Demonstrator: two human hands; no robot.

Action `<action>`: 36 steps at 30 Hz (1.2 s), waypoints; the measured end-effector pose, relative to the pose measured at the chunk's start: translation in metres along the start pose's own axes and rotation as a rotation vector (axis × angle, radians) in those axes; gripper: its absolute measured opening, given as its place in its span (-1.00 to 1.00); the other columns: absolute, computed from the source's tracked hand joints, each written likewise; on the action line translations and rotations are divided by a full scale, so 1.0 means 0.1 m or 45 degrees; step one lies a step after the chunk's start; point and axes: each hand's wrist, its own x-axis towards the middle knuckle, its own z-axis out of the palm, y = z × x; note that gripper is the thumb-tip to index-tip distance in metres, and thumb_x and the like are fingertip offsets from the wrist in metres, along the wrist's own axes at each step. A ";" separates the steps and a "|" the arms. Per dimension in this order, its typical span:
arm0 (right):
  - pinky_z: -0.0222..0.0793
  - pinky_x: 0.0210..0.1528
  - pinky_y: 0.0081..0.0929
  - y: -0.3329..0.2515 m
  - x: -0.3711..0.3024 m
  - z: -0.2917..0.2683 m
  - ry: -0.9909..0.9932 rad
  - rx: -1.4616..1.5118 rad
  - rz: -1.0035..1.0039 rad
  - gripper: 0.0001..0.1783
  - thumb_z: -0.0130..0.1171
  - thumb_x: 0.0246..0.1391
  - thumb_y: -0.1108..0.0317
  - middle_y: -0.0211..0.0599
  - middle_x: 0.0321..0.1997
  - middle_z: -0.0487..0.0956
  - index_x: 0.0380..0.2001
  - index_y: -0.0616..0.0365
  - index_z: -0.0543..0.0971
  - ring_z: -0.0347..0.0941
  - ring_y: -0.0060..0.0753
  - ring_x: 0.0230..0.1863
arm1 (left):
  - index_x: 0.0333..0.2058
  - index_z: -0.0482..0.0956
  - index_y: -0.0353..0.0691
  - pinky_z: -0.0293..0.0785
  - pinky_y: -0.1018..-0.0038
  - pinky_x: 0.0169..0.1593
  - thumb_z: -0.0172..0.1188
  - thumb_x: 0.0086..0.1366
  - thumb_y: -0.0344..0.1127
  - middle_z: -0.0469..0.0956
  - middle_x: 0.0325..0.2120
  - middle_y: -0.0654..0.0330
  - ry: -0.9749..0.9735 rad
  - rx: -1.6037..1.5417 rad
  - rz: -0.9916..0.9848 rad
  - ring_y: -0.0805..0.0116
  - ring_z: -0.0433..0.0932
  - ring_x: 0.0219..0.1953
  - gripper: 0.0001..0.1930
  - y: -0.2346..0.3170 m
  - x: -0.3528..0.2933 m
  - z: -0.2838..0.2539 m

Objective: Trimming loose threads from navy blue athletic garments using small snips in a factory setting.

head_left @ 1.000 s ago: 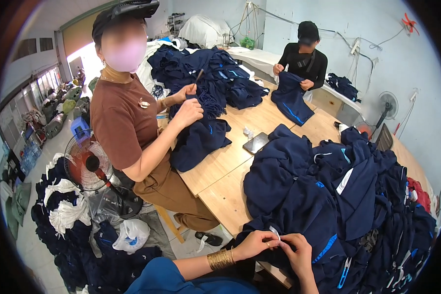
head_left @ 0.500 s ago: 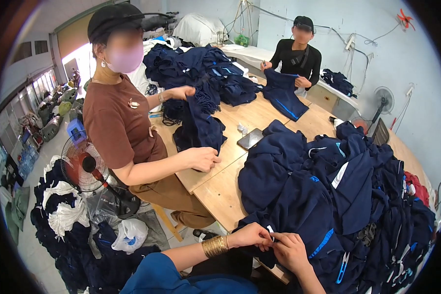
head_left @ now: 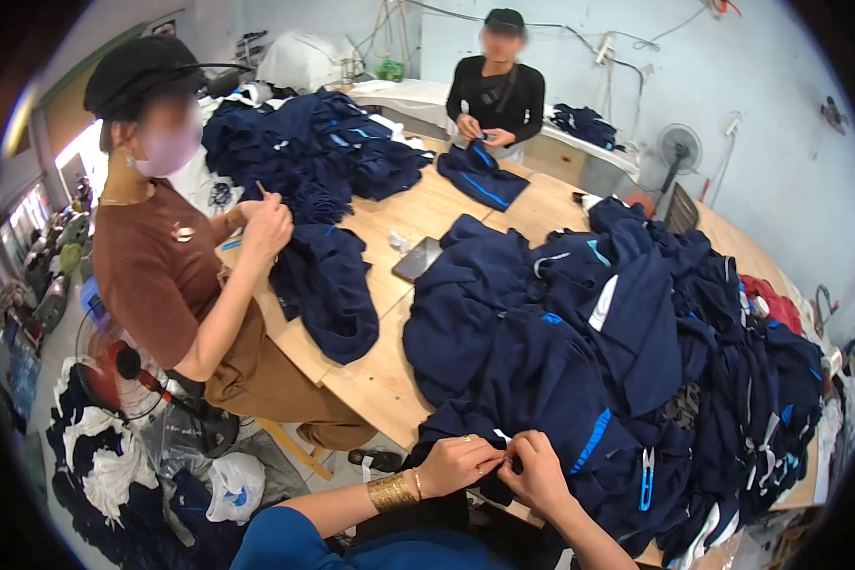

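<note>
At the near edge of the table, my left hand (head_left: 458, 464) and my right hand (head_left: 534, 470) meet with fingertips pinched together on the edge of a navy garment (head_left: 518, 385). A small white tag (head_left: 503, 435) sticks up from the cloth between them. My fingers hide what exactly lies in the pinch. The garment spreads away from me and has a bright blue patterned stripe (head_left: 591, 441). Blue-handled thread snips (head_left: 647, 480) lie on the navy cloth to the right of my right hand.
A large navy garment pile (head_left: 722, 361) covers the right of the wooden table (head_left: 375, 385). A phone (head_left: 416, 259) lies mid-table. One co-worker (head_left: 161, 256) stands at the left, another (head_left: 497, 95) across the table. A floor fan (head_left: 123, 366) and cloth heaps stand at lower left.
My view has swung right, so everything sits further left. My hands still pinch the garment edge. The left co-worker has lifted both hands off the lower cloth; the far one's garment is bunched lower.
</note>
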 end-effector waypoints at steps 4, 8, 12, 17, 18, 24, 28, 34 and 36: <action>0.43 -0.38 -0.40 -0.01 -0.06 0.00 0.081 -0.010 0.001 -0.82 0.20 -0.25 0.50 -0.17 -0.27 0.36 -0.48 0.23 0.44 0.42 -0.17 -0.37 | -0.45 0.52 -0.24 0.42 0.54 -0.50 0.21 0.05 -0.40 0.49 -0.56 0.22 -0.036 -0.076 -0.157 0.34 0.49 -0.57 -0.91 0.07 0.03 0.00; 0.43 -0.49 -0.44 -0.01 -0.11 0.08 0.217 -0.131 -0.046 -0.81 0.23 -0.24 0.51 -0.21 -0.29 0.35 -0.46 0.20 0.47 0.43 -0.25 -0.46 | -0.41 0.52 -0.31 0.40 0.62 -0.51 0.22 0.10 -0.39 0.51 -0.59 0.21 0.000 -0.262 -0.393 0.49 0.51 -0.58 -0.88 0.11 0.03 0.04; 0.42 -0.48 -0.45 -0.03 -0.14 0.13 0.306 -0.119 0.062 -0.82 0.23 -0.23 0.52 -0.22 -0.30 0.35 -0.47 0.19 0.48 0.43 -0.27 -0.45 | -0.39 0.50 -0.34 0.41 0.68 -0.50 0.19 0.15 -0.37 0.53 -0.58 0.24 0.017 -0.480 -0.692 0.60 0.50 -0.60 -0.86 0.17 -0.01 0.11; 0.36 -0.51 -0.45 -0.04 -0.10 0.13 0.457 -0.091 0.114 -0.83 0.24 -0.22 0.49 -0.27 -0.36 0.38 -0.47 0.18 0.48 0.41 -0.30 -0.48 | -0.30 0.51 -0.33 0.33 0.73 -0.55 0.10 0.23 -0.34 0.46 -0.57 0.32 -0.166 -1.195 -1.164 0.64 0.39 -0.63 -0.84 0.06 0.02 0.09; 0.36 -0.51 -0.45 -0.03 -0.11 0.12 0.452 -0.093 0.117 -0.83 0.24 -0.22 0.49 -0.27 -0.36 0.38 -0.47 0.18 0.48 0.41 -0.30 -0.48 | -0.29 0.51 -0.32 0.32 0.74 -0.55 0.08 0.24 -0.34 0.44 -0.56 0.35 -0.221 -1.292 -1.186 0.65 0.34 -0.64 -0.84 0.03 0.01 0.11; 0.23 -0.34 -0.42 -0.19 -0.10 0.01 0.365 -0.188 0.036 -0.83 0.24 -0.28 0.48 -0.37 -0.47 0.41 -0.50 0.12 0.51 0.36 -0.32 -0.37 | -0.28 0.51 -0.30 0.26 0.77 -0.50 0.04 0.26 -0.35 0.41 -0.55 0.39 -0.081 -1.771 -1.453 0.69 0.29 -0.61 -0.84 -0.03 -0.06 0.14; 0.21 -0.32 -0.42 -0.16 -0.09 0.01 0.334 -0.337 -0.002 -0.86 0.22 -0.26 0.42 -0.37 -0.47 0.40 -0.52 0.12 0.49 0.34 -0.33 -0.37 | -0.30 0.51 -0.30 0.27 0.76 -0.49 0.07 0.25 -0.34 0.44 -0.53 0.38 -0.072 -1.748 -1.388 0.69 0.31 -0.58 -0.84 0.03 0.00 0.13; 0.18 -0.34 -0.39 -0.12 0.05 -0.07 0.224 -0.506 -0.089 -0.86 0.16 -0.28 0.40 -0.33 -0.55 0.32 -0.64 0.11 0.39 0.27 -0.30 -0.44 | -0.36 0.53 -0.31 0.29 0.75 -0.50 0.11 0.22 -0.37 0.51 -0.50 0.32 -0.039 -1.391 -1.179 0.68 0.35 -0.59 -0.88 -0.01 0.02 0.16; 0.17 -0.35 -0.38 -0.08 0.05 -0.14 0.208 -0.512 -0.125 -0.84 0.15 -0.30 0.40 -0.31 -0.56 0.29 -0.66 0.10 0.36 0.26 -0.28 -0.45 | -0.37 0.53 -0.32 0.33 0.72 -0.49 0.12 0.22 -0.37 0.52 -0.54 0.31 -0.102 -1.134 -1.072 0.67 0.39 -0.59 -0.87 0.02 0.06 0.07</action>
